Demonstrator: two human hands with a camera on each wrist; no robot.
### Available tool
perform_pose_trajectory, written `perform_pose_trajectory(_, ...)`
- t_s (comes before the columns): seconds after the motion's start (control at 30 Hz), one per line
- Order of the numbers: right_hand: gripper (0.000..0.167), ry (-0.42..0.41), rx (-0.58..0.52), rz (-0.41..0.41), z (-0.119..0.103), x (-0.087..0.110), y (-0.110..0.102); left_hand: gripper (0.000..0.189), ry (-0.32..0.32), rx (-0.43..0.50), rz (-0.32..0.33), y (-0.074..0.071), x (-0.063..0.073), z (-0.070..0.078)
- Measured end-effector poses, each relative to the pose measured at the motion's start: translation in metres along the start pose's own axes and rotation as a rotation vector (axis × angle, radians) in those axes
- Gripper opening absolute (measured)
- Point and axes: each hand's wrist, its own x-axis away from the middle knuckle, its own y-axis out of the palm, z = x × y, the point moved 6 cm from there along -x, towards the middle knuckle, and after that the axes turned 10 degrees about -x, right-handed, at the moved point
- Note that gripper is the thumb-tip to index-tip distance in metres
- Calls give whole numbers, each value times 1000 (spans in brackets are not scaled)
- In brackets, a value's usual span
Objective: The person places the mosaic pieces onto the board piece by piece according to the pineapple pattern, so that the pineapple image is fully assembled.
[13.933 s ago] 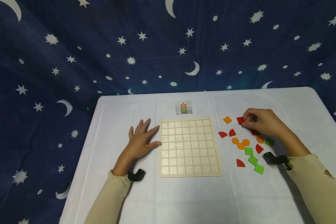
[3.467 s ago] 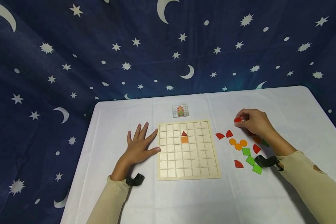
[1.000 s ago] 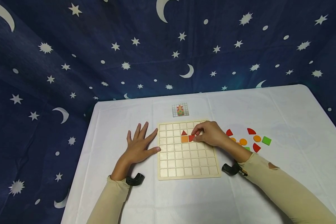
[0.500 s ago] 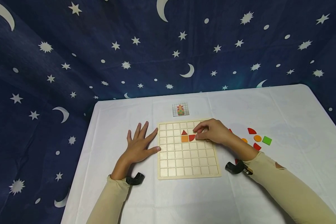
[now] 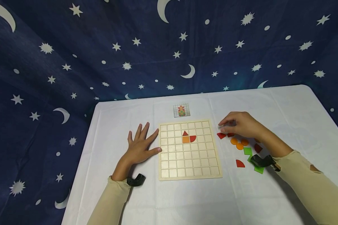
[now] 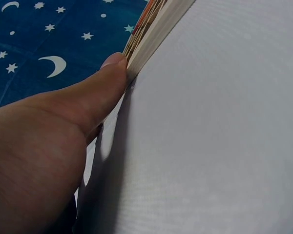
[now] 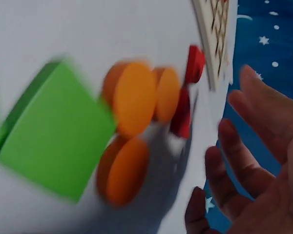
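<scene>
My left hand (image 5: 139,150) lies spread on the table, with forefinger and thumb tips at the left rim of the pale gridded board (image 5: 171,165). In the left wrist view the thumb (image 6: 95,90) meets the board's edge. On the board sit a red triangle (image 5: 185,133), an orange square (image 5: 185,139) below it and a red quarter-circle (image 5: 192,138) right of the square. My right hand (image 5: 242,125) hovers over the loose pieces, its fingers parted and holding nothing. A red quarter-circle tile (image 5: 221,136) is just under its fingertips; another is partly covered by the hand.
Several orange discs (image 5: 234,141) and green squares (image 5: 248,151) lie right of the board, some under the right wrist. One red quarter-circle (image 5: 240,163) lies nearer the front. A small card (image 5: 181,110) with a coloured grid pattern is behind the board.
The board was bare at first; the triangle and square came onto it. My right hand then set the red quarter-circle beside the square, let go and moved right. My left hand stayed.
</scene>
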Motion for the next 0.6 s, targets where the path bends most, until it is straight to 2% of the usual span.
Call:
perform_pose_trajectory(0.23, 28, 29, 60, -90, 14, 8, 1, 83, 11, 0, 9, 0, 1, 0)
perform_pose_trajectory(0.6, 21, 32, 77, -82, 23, 8, 0, 83, 21, 2, 17, -2, 1, 1)
